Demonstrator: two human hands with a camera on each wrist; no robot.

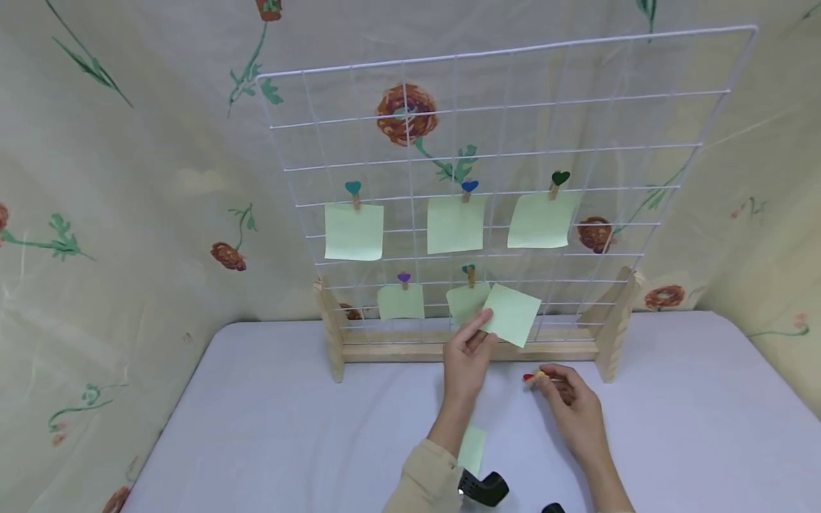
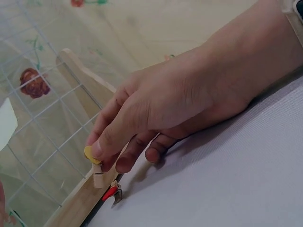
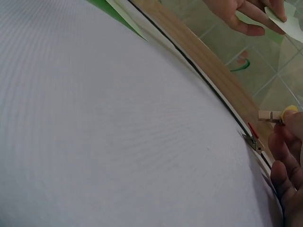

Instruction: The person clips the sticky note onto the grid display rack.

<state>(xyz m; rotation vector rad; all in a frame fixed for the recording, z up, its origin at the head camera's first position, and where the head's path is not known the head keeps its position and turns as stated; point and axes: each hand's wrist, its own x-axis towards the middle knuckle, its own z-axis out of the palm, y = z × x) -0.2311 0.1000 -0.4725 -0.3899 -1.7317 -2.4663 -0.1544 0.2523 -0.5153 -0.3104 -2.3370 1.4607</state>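
My left hand (image 1: pixel 467 360) pinches a pale green paper note (image 1: pixel 513 315) by its lower left edge, in front of the white wire grid (image 1: pixel 507 110). This note partly covers another green note (image 1: pixel 463 301) clipped to the grid. My right hand (image 1: pixel 574 413), low over the table near the grid's wooden base, pinches a small wooden clothespin (image 2: pixel 98 179) by its yellow top between thumb and index finger. Just beneath those fingers, a clothespin with a red top (image 2: pixel 111 192) lies on the table. Both clothespins also show in the right wrist view.
Three notes hang in an upper row, held by heart-topped clothespins; a lower-row note (image 1: pixel 400 302) hangs left. The grid stands in a wooden base (image 1: pixel 410 352). Another green note (image 1: pixel 471 450) lies on the white table (image 1: pixel 276 427), beside the left forearm. Floral cloth (image 1: pixel 160 214) surrounds the table.
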